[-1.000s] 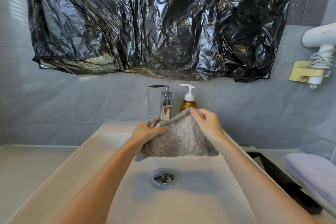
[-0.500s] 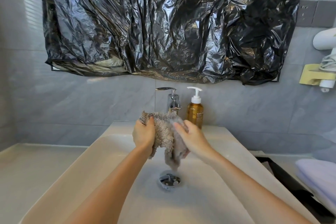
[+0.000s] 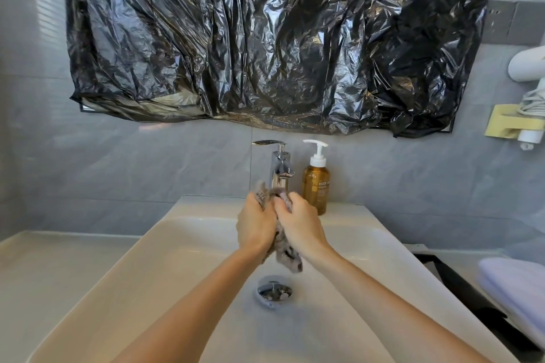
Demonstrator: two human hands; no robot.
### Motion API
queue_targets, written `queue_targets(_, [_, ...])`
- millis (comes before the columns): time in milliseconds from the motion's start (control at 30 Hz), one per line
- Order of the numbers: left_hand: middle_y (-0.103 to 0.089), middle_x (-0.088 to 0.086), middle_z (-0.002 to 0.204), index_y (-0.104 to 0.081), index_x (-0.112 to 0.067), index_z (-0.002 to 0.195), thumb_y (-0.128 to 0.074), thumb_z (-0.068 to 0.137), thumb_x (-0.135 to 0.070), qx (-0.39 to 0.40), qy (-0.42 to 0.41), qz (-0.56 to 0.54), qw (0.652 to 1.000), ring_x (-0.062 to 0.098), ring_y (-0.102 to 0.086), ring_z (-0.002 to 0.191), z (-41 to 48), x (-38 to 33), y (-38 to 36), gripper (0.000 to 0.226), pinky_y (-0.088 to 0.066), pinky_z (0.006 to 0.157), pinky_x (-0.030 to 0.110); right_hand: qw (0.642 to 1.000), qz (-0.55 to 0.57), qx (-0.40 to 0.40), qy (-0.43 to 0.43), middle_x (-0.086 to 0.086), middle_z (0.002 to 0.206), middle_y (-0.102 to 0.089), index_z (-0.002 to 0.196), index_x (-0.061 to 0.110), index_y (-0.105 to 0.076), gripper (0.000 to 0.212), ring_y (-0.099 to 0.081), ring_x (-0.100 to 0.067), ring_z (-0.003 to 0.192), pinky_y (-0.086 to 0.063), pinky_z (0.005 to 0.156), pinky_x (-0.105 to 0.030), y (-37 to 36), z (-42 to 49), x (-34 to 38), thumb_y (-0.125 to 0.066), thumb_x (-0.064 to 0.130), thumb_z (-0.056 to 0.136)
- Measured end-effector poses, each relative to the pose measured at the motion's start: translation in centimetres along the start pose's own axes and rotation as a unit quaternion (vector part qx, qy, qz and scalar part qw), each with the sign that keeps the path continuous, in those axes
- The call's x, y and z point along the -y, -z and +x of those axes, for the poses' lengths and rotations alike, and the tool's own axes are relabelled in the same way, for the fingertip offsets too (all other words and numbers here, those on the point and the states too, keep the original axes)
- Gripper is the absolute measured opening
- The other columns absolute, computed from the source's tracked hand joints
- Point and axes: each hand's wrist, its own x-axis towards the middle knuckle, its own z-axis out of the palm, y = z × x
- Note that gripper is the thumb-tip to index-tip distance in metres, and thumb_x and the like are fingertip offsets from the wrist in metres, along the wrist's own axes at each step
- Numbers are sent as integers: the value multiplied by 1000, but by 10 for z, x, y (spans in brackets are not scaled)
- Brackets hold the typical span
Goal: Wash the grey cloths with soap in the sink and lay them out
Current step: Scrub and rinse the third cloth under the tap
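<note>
A grey fluffy cloth is bunched between both hands over the white sink, just below the chrome tap. My left hand grips its left side and my right hand grips its right side, palms close together. One end of the cloth hangs down toward the chrome drain plug. An amber soap pump bottle stands on the sink's back ledge, right of the tap.
A black plastic sheet covers the wall above the sink. At the right edge lie a folded pale cloth on a dark tray. A white hair dryer hangs on the right wall. A pale counter runs left of the sink.
The cloth was spread out between my hands. Both hands have come together and scrunched it into a bunch under the tap.
</note>
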Motion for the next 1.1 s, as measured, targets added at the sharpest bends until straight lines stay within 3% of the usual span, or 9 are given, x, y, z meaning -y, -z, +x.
queue_targets(67, [-68,4,98,-60,-16,101,-51,96,-32,33,-10,-83,996,22,-64,91,0,-3,-2,19,-52,84,38,996,-82,11,-37,-1,85,-60,89,20,-48,26,-58,-21,79,-38,62,-32,1,10,-18,-36,38,103])
queue_targets(167, [-71,9,101,-64,-12,106,-67,88,-27,90,57,-156,982,23,-66,91,15,0,7,24,-55,86,39,993,-84,-36,-73,0,77,-53,80,20,-39,29,-51,-24,75,-32,56,-34,18,19,-44,-34,36,104])
queue_targets(400, [-60,-1,101,-56,-14,114,-55,95,-38,124,-51,167,977,25,-58,98,20,26,16,31,-41,75,30,987,-41,-123,-93,1,66,-40,80,15,-38,29,-39,-17,62,-27,55,-34,47,30,-71,-35,32,104])
queue_targets(533, [-69,14,102,-60,-2,110,-55,96,-29,118,92,-82,985,29,-65,92,20,17,9,30,-53,85,41,988,20,-130,-85,3,67,-44,84,14,-43,28,-44,-17,66,-32,56,-32,44,27,-57,-37,33,103])
queue_targets(633, [-68,20,93,-60,2,102,-54,98,-26,96,145,-199,964,33,-65,86,22,11,8,29,-54,83,43,996,81,-33,-24,5,66,-44,85,19,-44,22,-40,-7,55,-31,47,-17,33,8,-28,-39,32,103])
queue_targets(733, [-69,18,92,-62,0,98,-52,97,-32,47,128,-171,976,32,-66,87,20,11,5,33,-55,84,44,996,59,43,48,6,64,-50,82,22,-47,24,-43,-3,52,-36,48,-17,2,-12,-7,-43,36,101])
queue_targets(933, [-67,11,85,-59,-6,98,-53,95,-40,82,69,-124,986,26,-63,79,2,11,-18,35,-54,72,39,994,74,-77,-11,5,69,-53,79,16,-48,27,-51,-10,64,-38,51,-12,1,-2,-1,-42,27,103])
queue_targets(1033, [-67,16,90,-58,-3,98,-53,96,-32,47,127,-190,972,28,-64,81,10,12,-17,30,-54,73,39,991,135,-18,3,4,64,-49,76,15,-50,30,-47,-5,59,-36,52,-13,-2,-11,4,-43,28,102])
queue_targets(1100, [-67,16,89,-58,-4,98,-51,97,-32,56,145,-228,961,28,-65,83,5,6,-18,29,-55,73,38,987,149,-45,-25,1,68,-51,82,9,-54,32,-50,-9,63,-35,53,-14,1,-2,2,-41,29,103])
